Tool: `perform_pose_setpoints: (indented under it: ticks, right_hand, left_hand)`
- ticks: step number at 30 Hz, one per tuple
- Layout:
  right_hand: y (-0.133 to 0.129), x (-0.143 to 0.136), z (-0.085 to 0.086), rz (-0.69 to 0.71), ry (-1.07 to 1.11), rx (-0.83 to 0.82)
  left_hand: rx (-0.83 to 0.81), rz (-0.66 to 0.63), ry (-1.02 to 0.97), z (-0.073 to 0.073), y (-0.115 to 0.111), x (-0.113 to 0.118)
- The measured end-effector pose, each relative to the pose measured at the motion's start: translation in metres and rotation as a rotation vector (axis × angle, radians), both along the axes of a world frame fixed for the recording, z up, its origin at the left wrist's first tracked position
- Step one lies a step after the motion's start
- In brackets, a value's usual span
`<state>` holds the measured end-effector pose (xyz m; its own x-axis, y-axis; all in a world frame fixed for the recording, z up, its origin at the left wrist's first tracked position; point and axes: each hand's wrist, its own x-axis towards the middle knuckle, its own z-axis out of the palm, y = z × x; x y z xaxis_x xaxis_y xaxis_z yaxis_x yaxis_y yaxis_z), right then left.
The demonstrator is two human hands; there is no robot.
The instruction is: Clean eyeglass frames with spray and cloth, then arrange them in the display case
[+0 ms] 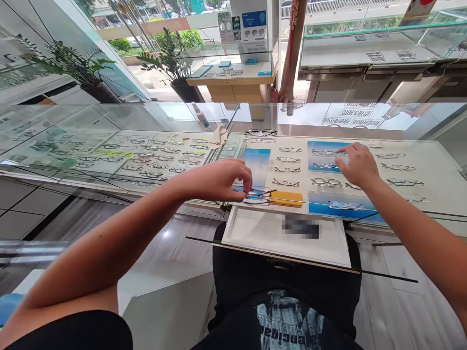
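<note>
Red-framed glasses (257, 193) sit at the table's near edge, long axis running left-right, pinched in our left hand (223, 179). Right hand (359, 165) is well apart, fingers loosely curled, empty, over the frame rows (288, 170). Yellow case (286, 198) lies just beside the glasses, rt side.

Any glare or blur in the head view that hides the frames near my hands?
Head view: daylight reflections streak the glass counter, washing out the far-left frames; a blurred patch covers part of the white tray; wide-angle lens bends the edges; left hand on the red-rimmed glasses and right hand are sharp.
</note>
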<state>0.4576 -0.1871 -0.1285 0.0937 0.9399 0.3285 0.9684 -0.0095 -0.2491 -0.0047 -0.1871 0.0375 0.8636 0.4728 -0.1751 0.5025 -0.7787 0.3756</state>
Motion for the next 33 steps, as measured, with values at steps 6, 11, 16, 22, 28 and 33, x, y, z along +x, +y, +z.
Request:
perform_pose_setpoints:
  ticks: [6,11,16,22,28,33]
  right_hand:
    - [-0.005,-0.004,0.009,-0.01,0.037,-0.059]
    - [-0.008,-0.005,0.013,-0.013,0.053,-0.078]
    - [-0.009,-0.007,0.016,-0.001,0.064,-0.075]
    - [-0.01,-0.011,0.019,-0.018,0.063,-0.104]
    - [-0.008,-0.007,0.015,-0.029,0.029,-0.098]
    - [-0.006,-0.008,0.015,-0.04,0.009,-0.088]
  left_hand:
    - [-0.209,0.008,0.219,-0.052,-0.038,0.0]
    - [-0.182,0.074,0.358,-0.108,-0.028,0.009]
    - [-0.093,0.155,0.405,-0.156,-0.007,0.015]
    - [0.171,0.255,0.335,-0.2,0.041,0.013]
    - [0.343,0.346,0.26,-0.224,0.083,0.001]
    - [0.351,0.329,0.268,-0.242,0.09,-0.011]
